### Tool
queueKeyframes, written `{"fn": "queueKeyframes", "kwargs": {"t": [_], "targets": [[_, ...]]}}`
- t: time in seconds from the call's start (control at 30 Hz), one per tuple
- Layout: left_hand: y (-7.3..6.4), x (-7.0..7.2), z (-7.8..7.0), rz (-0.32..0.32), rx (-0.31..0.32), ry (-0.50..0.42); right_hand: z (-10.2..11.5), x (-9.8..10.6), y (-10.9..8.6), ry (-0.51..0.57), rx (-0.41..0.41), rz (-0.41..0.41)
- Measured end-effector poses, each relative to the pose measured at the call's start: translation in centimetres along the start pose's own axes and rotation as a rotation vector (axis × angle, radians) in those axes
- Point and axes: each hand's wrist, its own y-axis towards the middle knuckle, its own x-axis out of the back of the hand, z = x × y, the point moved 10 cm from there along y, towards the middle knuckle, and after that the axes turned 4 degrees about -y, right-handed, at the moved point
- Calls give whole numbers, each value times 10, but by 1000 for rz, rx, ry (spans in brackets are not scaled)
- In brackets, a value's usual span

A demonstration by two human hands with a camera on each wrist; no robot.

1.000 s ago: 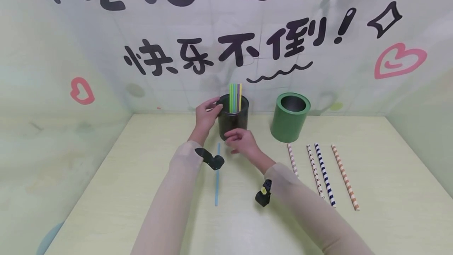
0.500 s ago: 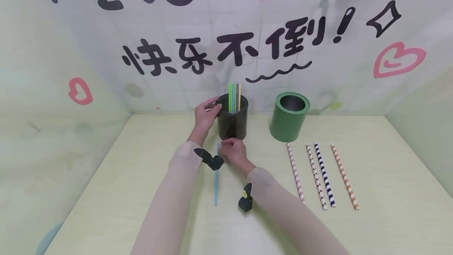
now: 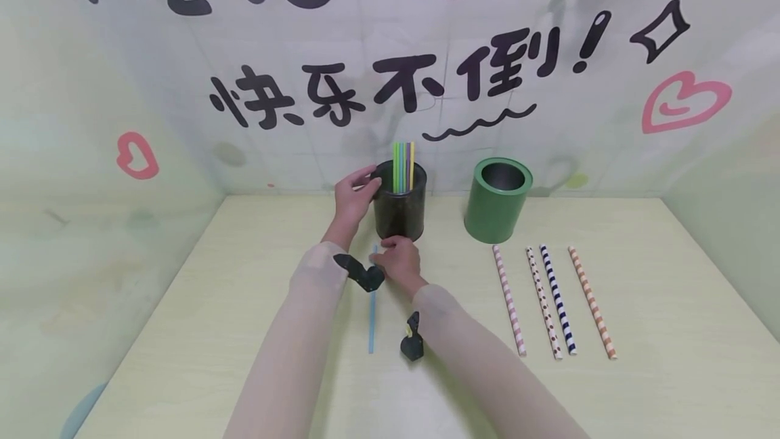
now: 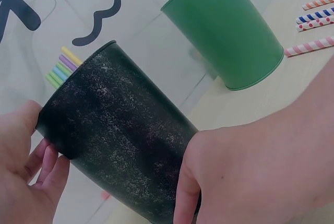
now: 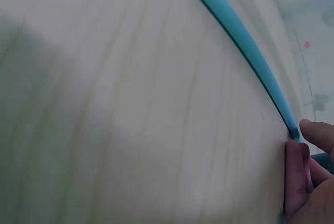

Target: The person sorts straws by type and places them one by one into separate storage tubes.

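A black cup (image 3: 399,212) stands at the back wall with several coloured straws (image 3: 403,168) upright in it. My left hand (image 3: 353,202) grips its left rim, thumb and fingers on either side of the wall. In front of the cup, a light blue straw (image 3: 372,324) lies on the table, pointing towards me. My right hand (image 3: 399,264) is down at its far end, just before the cup's base. In the right wrist view, thumb and fingers close round the end of the blue straw (image 5: 245,44), which rests on the surface.
A green cup (image 3: 496,212) stands to the right of the black one. Several patterned paper straws lie before it: pink-striped (image 3: 508,300), red-dotted (image 3: 544,303), navy-striped (image 3: 557,300) and orange-striped (image 3: 592,303). Walls (image 3: 305,161) rise behind and beside the table (image 3: 244,330).
My right hand has come down and left from the black cup's front to the far end of the blue straw. The left hand keeps its grip on the rim.
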Motion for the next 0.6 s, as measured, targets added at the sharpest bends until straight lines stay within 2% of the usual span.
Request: {"fn": "queueKeyframes", "kwargs": {"t": [0.27,0.6], "targets": [[0,-1,0,5,2,-5,6,-2,-2,-42,24,23],[-2,0,0,7,15,1,11,-3,-5,-69,83,7]]}}
